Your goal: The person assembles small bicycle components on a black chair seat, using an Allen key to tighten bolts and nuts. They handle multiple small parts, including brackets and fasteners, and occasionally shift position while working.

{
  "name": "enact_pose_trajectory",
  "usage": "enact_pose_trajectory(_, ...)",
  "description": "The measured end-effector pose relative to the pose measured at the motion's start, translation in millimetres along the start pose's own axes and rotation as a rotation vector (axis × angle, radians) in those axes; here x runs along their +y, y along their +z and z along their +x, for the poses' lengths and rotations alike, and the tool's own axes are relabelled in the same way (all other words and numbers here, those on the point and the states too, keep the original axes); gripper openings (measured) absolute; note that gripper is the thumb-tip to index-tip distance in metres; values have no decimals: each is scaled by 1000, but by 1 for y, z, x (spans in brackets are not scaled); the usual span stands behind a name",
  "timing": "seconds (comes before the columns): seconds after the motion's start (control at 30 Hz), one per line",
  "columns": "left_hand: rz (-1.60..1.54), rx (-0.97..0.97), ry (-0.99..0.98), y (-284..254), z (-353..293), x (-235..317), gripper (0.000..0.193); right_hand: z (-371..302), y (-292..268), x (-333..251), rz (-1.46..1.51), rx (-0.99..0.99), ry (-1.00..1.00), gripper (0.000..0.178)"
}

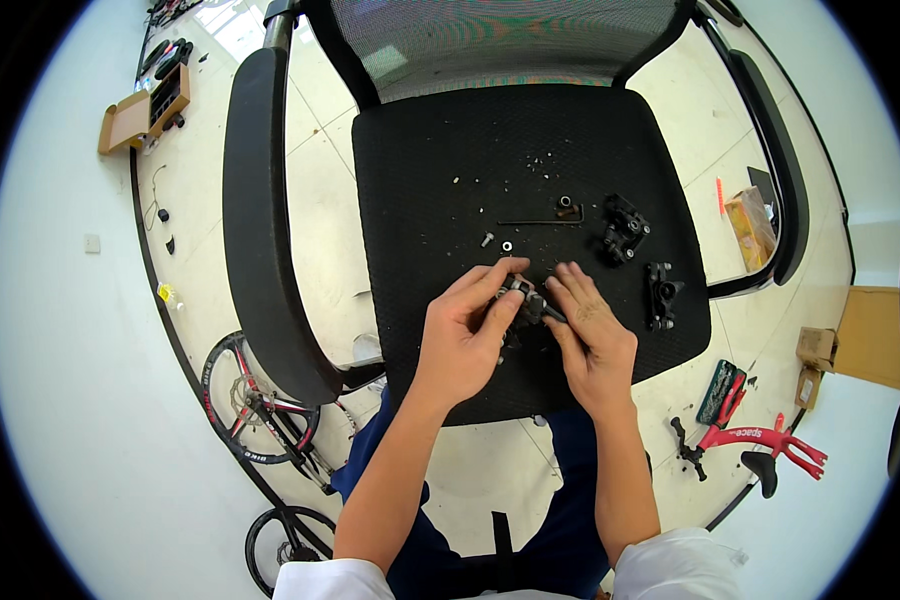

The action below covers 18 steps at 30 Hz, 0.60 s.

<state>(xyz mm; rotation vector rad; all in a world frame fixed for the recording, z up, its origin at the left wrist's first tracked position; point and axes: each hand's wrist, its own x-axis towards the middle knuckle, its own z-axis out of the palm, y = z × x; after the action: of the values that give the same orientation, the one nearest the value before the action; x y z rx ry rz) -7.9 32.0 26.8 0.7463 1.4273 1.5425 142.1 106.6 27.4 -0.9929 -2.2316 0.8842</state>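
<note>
A small dark metal bicycle brake caliper (526, 303) is held just above the front of a black chair seat (420, 190). My left hand (462, 325) closes round its left side, thumb and forefinger on top. From the right, my right hand (597, 340) grips a dark part jutting from the caliper between thumb and fingers; its fingertips are partly blurred. Below the hands, more dark pieces are mostly hidden. Beyond them lie a silver bolt (487, 240), a small washer (507, 246) and a hex key (540, 222). Two black bracket-like brake parts (625, 229) (661, 296) rest to the right.
Armrests (260, 220) (770, 170) flank the seat, with a mesh backrest (500, 45) behind. Small debris dots the seat. On the floor are a bicycle wheel (210, 385) at left, a red bike frame (755, 436) at right, an open cardboard box (130, 120) and a yellow box (749, 230).
</note>
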Motion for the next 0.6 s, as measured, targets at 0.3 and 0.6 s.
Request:
enact_pose_trajectory(0.3,37,-137,93,11,-9,7,34,-15,-21,-7,536,-31,299,36)
enact_pose_trajectory(0.6,-131,-87,80,30,-67,37,41,-55,-48,-45,1016,15,363,21)
